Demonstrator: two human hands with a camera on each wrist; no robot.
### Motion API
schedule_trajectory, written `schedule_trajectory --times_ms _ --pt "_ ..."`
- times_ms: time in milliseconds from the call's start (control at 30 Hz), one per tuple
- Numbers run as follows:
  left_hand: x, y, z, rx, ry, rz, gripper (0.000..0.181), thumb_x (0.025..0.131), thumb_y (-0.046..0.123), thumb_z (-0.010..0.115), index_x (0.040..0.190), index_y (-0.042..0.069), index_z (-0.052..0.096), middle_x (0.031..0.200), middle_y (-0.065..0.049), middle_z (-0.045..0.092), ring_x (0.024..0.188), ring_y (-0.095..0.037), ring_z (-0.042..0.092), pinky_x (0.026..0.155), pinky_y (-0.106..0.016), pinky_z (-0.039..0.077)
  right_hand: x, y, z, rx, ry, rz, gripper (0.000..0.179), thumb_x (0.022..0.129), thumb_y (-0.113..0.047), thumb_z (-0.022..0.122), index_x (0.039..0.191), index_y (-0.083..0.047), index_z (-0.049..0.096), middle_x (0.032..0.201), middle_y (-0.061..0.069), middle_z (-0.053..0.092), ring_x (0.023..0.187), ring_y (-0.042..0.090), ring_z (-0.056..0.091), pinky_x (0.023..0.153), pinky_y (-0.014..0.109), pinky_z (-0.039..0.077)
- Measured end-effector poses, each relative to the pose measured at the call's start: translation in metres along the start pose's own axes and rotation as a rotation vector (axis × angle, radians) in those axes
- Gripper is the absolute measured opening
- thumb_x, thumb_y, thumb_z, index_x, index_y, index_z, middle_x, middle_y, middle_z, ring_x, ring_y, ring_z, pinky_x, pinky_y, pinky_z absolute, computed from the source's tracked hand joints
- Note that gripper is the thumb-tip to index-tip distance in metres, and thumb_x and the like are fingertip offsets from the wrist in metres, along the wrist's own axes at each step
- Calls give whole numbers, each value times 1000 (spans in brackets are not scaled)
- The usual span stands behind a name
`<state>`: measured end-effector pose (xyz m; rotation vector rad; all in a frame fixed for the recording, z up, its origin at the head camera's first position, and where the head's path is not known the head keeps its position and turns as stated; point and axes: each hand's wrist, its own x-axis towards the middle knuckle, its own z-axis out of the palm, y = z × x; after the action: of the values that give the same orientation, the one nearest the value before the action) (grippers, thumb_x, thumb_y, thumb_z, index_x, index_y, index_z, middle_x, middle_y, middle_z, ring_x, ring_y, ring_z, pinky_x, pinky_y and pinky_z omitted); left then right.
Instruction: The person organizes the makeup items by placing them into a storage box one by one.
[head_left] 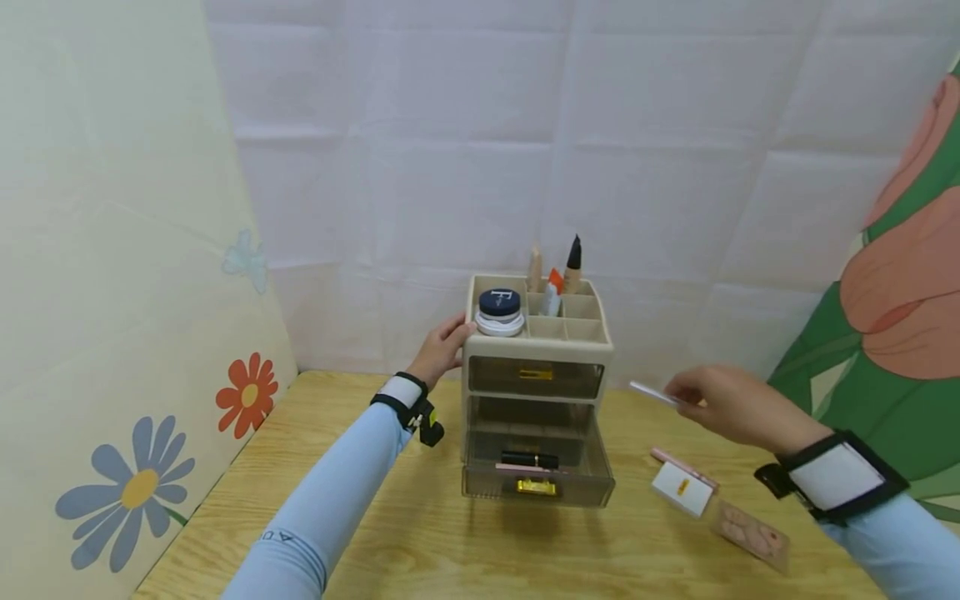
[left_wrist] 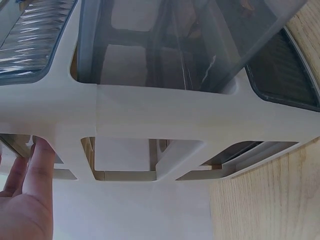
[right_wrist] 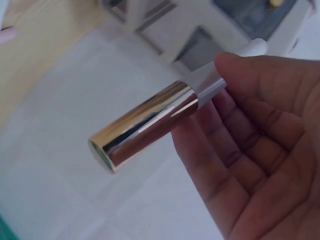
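Observation:
My left hand (head_left: 441,354) grips the upper left side of a cream makeup organizer (head_left: 536,343); in the left wrist view the fingers (left_wrist: 39,175) reach into an opening in its side, tips hidden. To the organizer's right, my right hand (head_left: 723,404) is raised, pinching a slim cosmetic tube (head_left: 651,392). The right wrist view shows this tube's shiny gold end (right_wrist: 145,125) and pale, translucent other end. The smoky lower drawer (head_left: 536,483) is pulled out, with a black tube (head_left: 529,459) and a thin pink stick inside. Above it, the upper drawer (head_left: 495,377) is closed.
On top of the organizer stand two stacked round jars (head_left: 499,312), an orange-capped tube (head_left: 553,296) and a black-capped bottle (head_left: 573,271). At the right on the wooden table lie a white box (head_left: 681,490), a pink pen (head_left: 660,454) and a brown-pink palette (head_left: 750,533).

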<state>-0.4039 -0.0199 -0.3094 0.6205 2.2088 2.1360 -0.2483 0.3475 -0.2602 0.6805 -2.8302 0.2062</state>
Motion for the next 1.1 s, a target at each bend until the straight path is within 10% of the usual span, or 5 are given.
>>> schedule_trajectory --times_ms 467,1100 --pt "-1 0 0 3 0 8 57 100 37 51 149 12 40 146 -12 44 125 -30 49 95 -48 48 36 -69 -18 -107 -76 -137 7 86 -7 72 90 -13 73 80 -8 64 69 6 57 60 31 52" --pt "-1 -1 0 -20 3 8 57 100 35 51 149 10 40 146 -13 44 123 -30 51 92 -45 50 107 -113 22 -127 -272 -270 20 76 1 72 66 -15 67 61 -9 55 55 8 48 51 27 44"
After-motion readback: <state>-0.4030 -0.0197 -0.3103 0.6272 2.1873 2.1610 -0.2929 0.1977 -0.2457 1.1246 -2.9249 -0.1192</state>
